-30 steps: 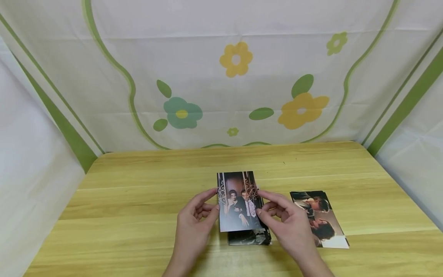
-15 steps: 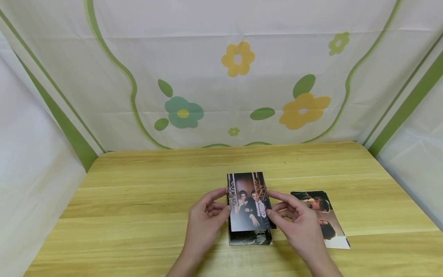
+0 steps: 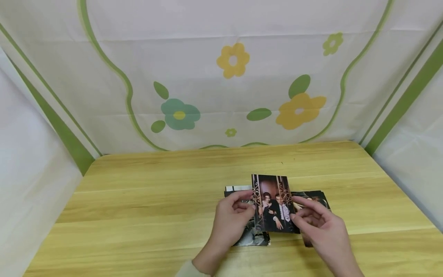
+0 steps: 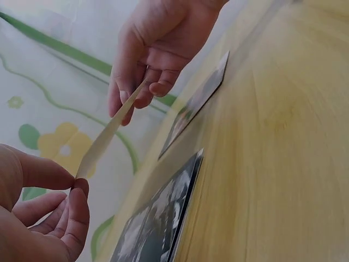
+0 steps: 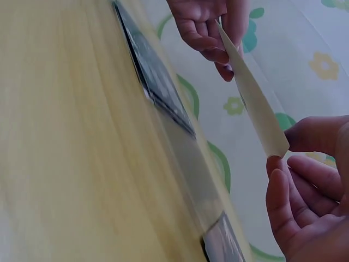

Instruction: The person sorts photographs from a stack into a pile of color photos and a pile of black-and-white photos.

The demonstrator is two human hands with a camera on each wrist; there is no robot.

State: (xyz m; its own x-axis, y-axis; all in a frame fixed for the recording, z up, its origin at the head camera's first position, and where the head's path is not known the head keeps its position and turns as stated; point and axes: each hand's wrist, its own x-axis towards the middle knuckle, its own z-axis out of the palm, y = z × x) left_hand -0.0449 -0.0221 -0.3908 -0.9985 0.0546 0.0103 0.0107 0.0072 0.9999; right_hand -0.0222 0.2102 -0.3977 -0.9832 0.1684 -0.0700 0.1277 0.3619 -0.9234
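A photo card [image 3: 275, 207] showing two people behind an ornate gate is held up above the table by both hands. My left hand [image 3: 233, 217] pinches its left edge between thumb and fingers, and my right hand [image 3: 325, 229] pinches the right edge. Both wrist views show the card edge-on, its pale back [image 4: 103, 139] clear of the table. Beneath the left hand lies a stack of dark photo cards [image 3: 250, 236], partly hidden. Another pile of photo cards [image 3: 313, 195] lies to the right, mostly covered by the right hand and the held card.
The wood-patterned table [image 3: 149, 207] stretches out on both sides of the cards. Behind it hangs a white cloth [image 3: 194, 69] printed with flowers, and pale cloth panels close off the left and right sides.
Both hands have carried the held photo card to the right, from above the middle stack to between the two piles. More of the middle stack's far edge shows.
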